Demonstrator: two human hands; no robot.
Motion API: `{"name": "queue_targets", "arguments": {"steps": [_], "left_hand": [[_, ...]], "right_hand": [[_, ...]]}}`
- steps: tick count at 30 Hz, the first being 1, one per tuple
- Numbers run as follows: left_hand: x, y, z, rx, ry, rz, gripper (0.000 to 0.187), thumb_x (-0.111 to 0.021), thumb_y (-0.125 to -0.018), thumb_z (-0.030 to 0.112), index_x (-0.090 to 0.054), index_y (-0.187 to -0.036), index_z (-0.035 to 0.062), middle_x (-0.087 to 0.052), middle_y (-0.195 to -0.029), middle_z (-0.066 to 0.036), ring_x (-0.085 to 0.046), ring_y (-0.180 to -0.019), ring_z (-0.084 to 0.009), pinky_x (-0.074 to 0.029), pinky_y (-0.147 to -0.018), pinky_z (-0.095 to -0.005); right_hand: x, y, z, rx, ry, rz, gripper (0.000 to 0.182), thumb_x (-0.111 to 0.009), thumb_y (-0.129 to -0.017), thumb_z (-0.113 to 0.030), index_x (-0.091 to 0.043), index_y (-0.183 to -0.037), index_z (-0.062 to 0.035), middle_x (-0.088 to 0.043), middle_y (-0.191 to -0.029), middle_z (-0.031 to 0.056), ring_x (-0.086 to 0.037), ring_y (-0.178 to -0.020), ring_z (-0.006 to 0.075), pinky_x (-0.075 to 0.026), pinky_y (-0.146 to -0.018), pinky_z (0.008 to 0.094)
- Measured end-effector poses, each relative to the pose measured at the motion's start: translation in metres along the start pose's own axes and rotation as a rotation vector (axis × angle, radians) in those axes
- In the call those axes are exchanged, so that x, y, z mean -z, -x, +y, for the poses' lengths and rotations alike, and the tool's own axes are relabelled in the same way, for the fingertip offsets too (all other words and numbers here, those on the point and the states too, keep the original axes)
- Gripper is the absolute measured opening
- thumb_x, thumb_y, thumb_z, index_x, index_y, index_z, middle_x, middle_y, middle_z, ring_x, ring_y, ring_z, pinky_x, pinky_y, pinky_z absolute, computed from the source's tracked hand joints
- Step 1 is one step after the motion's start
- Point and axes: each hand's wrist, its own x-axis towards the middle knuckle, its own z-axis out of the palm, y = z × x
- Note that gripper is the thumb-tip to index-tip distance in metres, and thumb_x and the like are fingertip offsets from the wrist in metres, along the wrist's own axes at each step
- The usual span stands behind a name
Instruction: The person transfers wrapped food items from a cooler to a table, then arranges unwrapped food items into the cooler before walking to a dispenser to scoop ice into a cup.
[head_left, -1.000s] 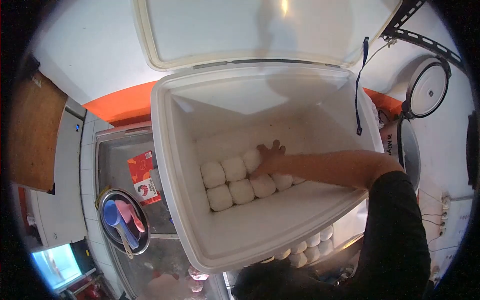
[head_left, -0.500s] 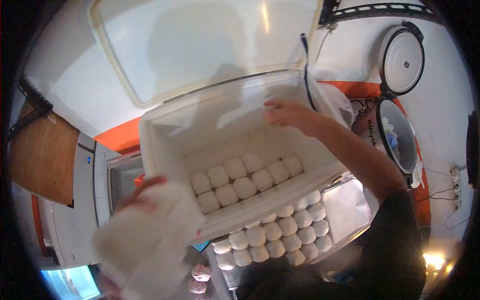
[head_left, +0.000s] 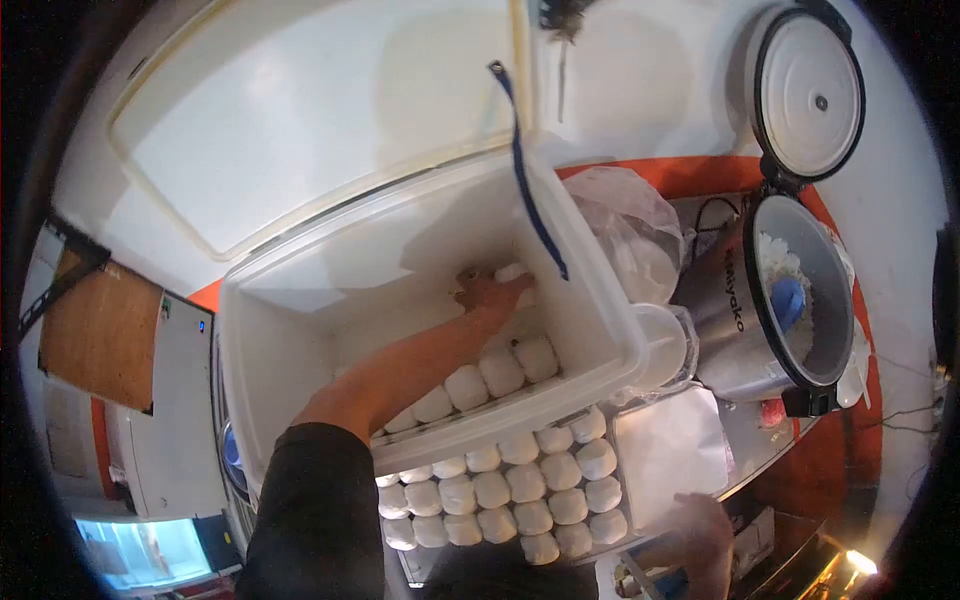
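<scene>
My left hand (head_left: 492, 296) reaches down into the white plastic box (head_left: 250, 340), near its back right corner. Its fingers are curled round what looks like a white ball (head_left: 512, 272), mostly hidden by the hand. White rounded balls (head_left: 466, 387) line the box's floor, partly covered by my forearm. At the lower right, my right hand (head_left: 702, 532) is blurred beside the front edge of a stack of white paper sheets (head_left: 668, 455); its fingers cannot be made out. More white balls (head_left: 491, 490) sit in rows on a tray just in front of the box.
The box's lid (head_left: 330, 110) leans open against the wall, and a dark strap (head_left: 530, 190) hangs over the box's right end. A rice cooker (head_left: 735, 320) with a blue scoop (head_left: 788, 302) stands open at right. Between them are a clear plastic bag (head_left: 630, 225) and a white container (head_left: 660, 340).
My left hand has moved from outside the box, where it held a blurred white bundle, into the box. My right hand has left the box and dropped to the lower right. The view has shifted.
</scene>
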Motion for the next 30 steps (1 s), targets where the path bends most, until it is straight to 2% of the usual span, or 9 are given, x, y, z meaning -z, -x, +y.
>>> {"name": "queue_targets", "arguments": {"steps": [1,4,5,10,12,17,21,27,30], "left_hand": [[-0.009,0.003,0.002,0.010,-0.075,0.006,0.107,-0.072,-0.073,0.066,-0.035,-0.152,0.0030,-0.015,-0.158,-0.026,-0.021,-0.143,-0.0500,-0.031,-0.115,-0.0553],[-0.014,-0.005,-0.002,-0.055,-0.301,-0.112,0.094,-0.065,-0.078,0.056,-0.037,-0.150,0.0029,-0.023,-0.154,-0.026,-0.027,-0.141,-0.0477,-0.033,-0.114,-0.0534],[-0.011,-0.011,-0.004,-0.097,-0.390,-0.179,0.090,-0.063,-0.079,0.052,-0.037,-0.150,0.0029,-0.025,-0.153,-0.026,-0.029,-0.140,-0.0470,-0.033,-0.114,-0.0528],[0.032,-0.039,-0.017,-0.386,-0.752,-0.532,0.070,-0.052,-0.087,0.035,-0.041,-0.148,0.0026,-0.037,-0.146,-0.027,-0.038,-0.135,-0.0432,-0.036,-0.113,-0.0496],[0.033,-0.040,-0.025,-0.503,-0.799,-0.491,0.063,-0.047,-0.090,0.028,-0.042,-0.148,0.0026,-0.042,-0.144,-0.027,-0.042,-0.134,-0.0417,-0.037,-0.112,-0.0483],[0.008,-0.036,-0.049,-0.867,-0.653,-0.193,0.049,-0.036,-0.099,0.011,-0.045,-0.146,0.0023,-0.054,-0.138,-0.027,-0.051,-0.129,-0.0379,-0.039,-0.111,-0.0451],[-0.011,-0.058,-0.055,-0.922,-0.726,-0.400,0.046,-0.038,-0.099,0.011,-0.047,-0.143,0.0033,-0.052,-0.140,-0.025,-0.049,-0.131,-0.0373,-0.040,-0.111,-0.0444],[0.008,-0.016,-0.030,-0.834,-1.408,-0.416,0.039,-0.047,-0.100,0.017,-0.056,-0.136,0.0076,-0.046,-0.148,-0.018,-0.045,-0.137,-0.0348,-0.042,-0.111,-0.0453],[0.025,-0.045,-0.062,-0.825,-0.842,-0.497,0.044,-0.051,-0.096,0.019,-0.052,-0.137,0.0012,-0.049,-0.144,-0.022,-0.048,-0.132,-0.0378,-0.039,-0.110,-0.0418]], "right_hand": [[0.000,0.014,0.018,0.064,0.268,0.066,0.024,-0.062,-0.086,-0.015,-0.068,-0.102,0.0020,-0.069,-0.103,0.0151,-0.066,-0.092,0.0282,-0.054,-0.081,0.0393],[0.019,0.048,0.104,-0.521,-0.349,0.233,0.038,-0.059,-0.096,-0.009,-0.054,-0.133,0.0019,-0.065,-0.112,0.0127,-0.062,-0.097,0.0215,-0.053,-0.083,0.0351],[0.021,0.052,0.114,-0.646,-0.646,0.412,0.041,-0.070,-0.084,-0.021,-0.060,-0.117,0.0012,-0.068,-0.113,0.0184,-0.068,-0.091,0.0281,-0.057,-0.079,0.0371],[0.000,0.042,0.168,-0.459,-0.299,0.102,0.033,-0.065,-0.087,-0.015,-0.062,-0.117,-0.0018,-0.067,-0.113,0.0128,-0.066,-0.090,0.0208,-0.055,-0.078,0.0326],[-0.018,0.029,0.160,-0.625,-0.572,0.146,0.032,-0.065,-0.088,-0.014,-0.063,-0.117,-0.0025,-0.066,-0.116,0.0128,-0.065,-0.095,0.0215,-0.054,-0.082,0.0340],[-0.070,0.035,0.155,-0.504,-0.123,0.067,0.045,-0.073,-0.081,-0.008,-0.059,-0.124,-0.0048,-0.059,-0.127,0.0124,-0.056,-0.116,0.0248,-0.047,-0.097,0.0390],[-0.088,0.064,0.193,-0.265,0.168,0.099,0.058,-0.074,-0.077,-0.008,-0.055,-0.131,-0.0049,-0.059,-0.126,0.0110,-0.055,-0.120,0.0244,-0.045,-0.099,0.0388],[-0.095,0.060,0.157,-0.209,0.417,-0.060,0.059,-0.081,-0.068,-0.019,-0.060,-0.123,-0.0136,-0.032,-0.153,0.0244,-0.032,-0.141,0.0452,-0.030,-0.114,0.0539],[-0.110,0.067,0.162,0.001,0.620,-0.124,0.070,-0.089,-0.064,-0.029,-0.061,-0.127,-0.0192,-0.019,-0.157,0.0248,-0.019,-0.144,0.0514,-0.027,-0.112,0.0653]]}}
